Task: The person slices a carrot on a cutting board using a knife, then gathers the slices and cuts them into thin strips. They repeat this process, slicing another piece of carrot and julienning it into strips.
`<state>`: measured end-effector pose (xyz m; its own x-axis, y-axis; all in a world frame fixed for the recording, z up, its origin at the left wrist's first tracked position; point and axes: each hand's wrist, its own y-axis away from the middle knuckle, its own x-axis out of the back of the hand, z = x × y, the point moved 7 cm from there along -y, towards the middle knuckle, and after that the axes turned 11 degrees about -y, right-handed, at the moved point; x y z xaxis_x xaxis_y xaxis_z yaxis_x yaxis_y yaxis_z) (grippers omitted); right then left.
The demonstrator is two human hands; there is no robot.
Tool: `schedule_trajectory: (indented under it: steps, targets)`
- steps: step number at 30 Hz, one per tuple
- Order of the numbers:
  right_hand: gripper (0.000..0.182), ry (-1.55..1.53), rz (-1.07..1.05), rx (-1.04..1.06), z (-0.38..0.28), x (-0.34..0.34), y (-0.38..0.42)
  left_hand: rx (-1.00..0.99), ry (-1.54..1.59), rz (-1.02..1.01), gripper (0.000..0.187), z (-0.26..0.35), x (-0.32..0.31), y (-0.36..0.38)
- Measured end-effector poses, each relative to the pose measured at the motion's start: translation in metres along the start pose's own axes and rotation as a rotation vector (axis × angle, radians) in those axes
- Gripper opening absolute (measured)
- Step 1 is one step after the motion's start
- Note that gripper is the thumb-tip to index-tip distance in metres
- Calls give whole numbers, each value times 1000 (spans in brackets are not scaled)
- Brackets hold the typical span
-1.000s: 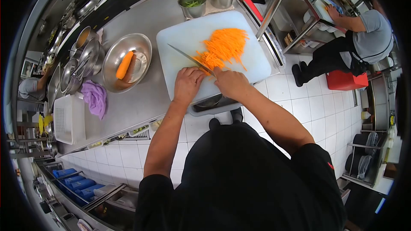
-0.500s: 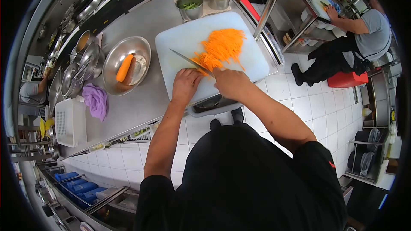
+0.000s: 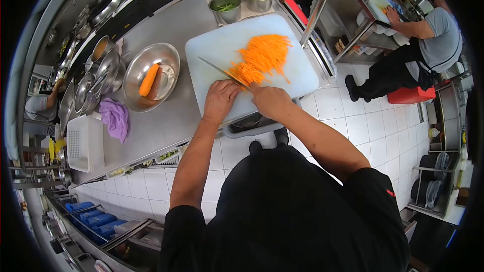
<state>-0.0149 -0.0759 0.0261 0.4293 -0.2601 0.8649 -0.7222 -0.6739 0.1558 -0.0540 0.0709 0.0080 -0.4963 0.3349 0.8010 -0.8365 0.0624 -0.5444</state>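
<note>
My right hand (image 3: 270, 102) is closed round the handle of a kitchen knife (image 3: 216, 68), whose blade points up and left across the white cutting board (image 3: 212, 45). Close against the blade, my left hand (image 3: 221, 99) presses its curled fingers down on a piece of carrot, mostly hidden beneath them. Just beyond the knife lies a heap of orange carrot shreds (image 3: 264, 54). To the left, a peeled carrot (image 3: 149, 80) rests in a steel bowl (image 3: 169, 55).
Steel pots of cut vegetables (image 3: 225, 14) stand behind the board. A purple cloth (image 3: 115, 119) and a white basket (image 3: 84, 143) lie at the left of the steel counter (image 3: 166, 126). A metal post (image 3: 316, 12) rises at right; a co-worker (image 3: 423, 40) stands beyond.
The whole view has shifted slightly. Both hands stay at the carrot, with the knife almost in the same place. The co-worker at right has moved an arm a little.
</note>
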Motion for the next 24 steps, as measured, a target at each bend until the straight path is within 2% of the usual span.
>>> schedule_trajectory:
  steps: [5, 8, 14, 17, 20, 24]
  targets:
    - [20, -10, -35, 13, -13, 20, 11, 3, -1, 2, 12, 2, 1, 0]
    - [21, -26, -26, -16, 4, -10, 1, 2, 2, 1, 12, 2, 1, 1]
    - [22, -11, -32, 14, -7, 11, 2, 17, 2, -6, 12, 4, 1, 0]
    - [21, -51, -46, -30, -1, -2, 4, -4, 1, 7, 12, 4, 3, 1]
    - [22, -57, -15, 14, -4, -1, -2, 3, -7, 10, 13, 6, 4, 1]
    - [23, -37, -72, -39, -9, 9, 2, -15, -9, 16, 14, 4, 1, 1]
